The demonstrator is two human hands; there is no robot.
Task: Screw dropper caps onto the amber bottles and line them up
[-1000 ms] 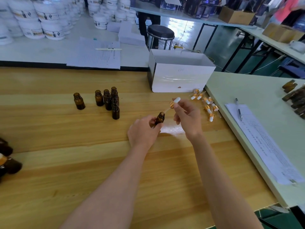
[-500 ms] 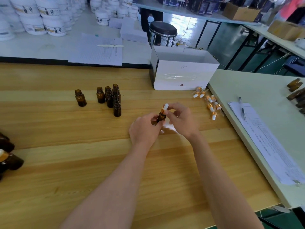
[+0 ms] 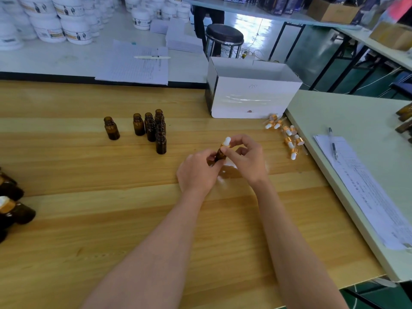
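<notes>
a workroom: a long wooden table (image 3: 93, 219) in front, a pale green table (image 3: 356, 117) butted against its right edge, and a white table behind crowded with white tubs (image 3: 66, 25). a black stool (image 3: 224, 35) stands in the aisle beyond. an open white box (image 3: 252, 97) sits at the far right of the wooden table.

both hands meet above the middle of the wooden table. the left hand (image 3: 197, 172) is curled round the body of one amber bottle (image 3: 219, 155), gripping it from below and to the left. the bottle is tilted, its long axis running from lower left to upper right, so the neck points toward the right hand (image 3: 247, 158). that hand pinches the gold collar of a dropper cap (image 3: 225, 144) between thumb and fingertips, and the white bulb pokes out above. the cap sits on the neck in line with the bottle; how far it is threaded i cannot tell. the step looks like the twist itself, right hand turning, left hand bracing.

uncapped bottles (image 3: 156, 130) stand in a tight cluster further back on the left. loose dropper caps (image 3: 289, 139) lie scattered by the right edge, nearer the right hand. capped bottles (image 3: 13, 210) show at the far left edge, partly cut off.
</notes>
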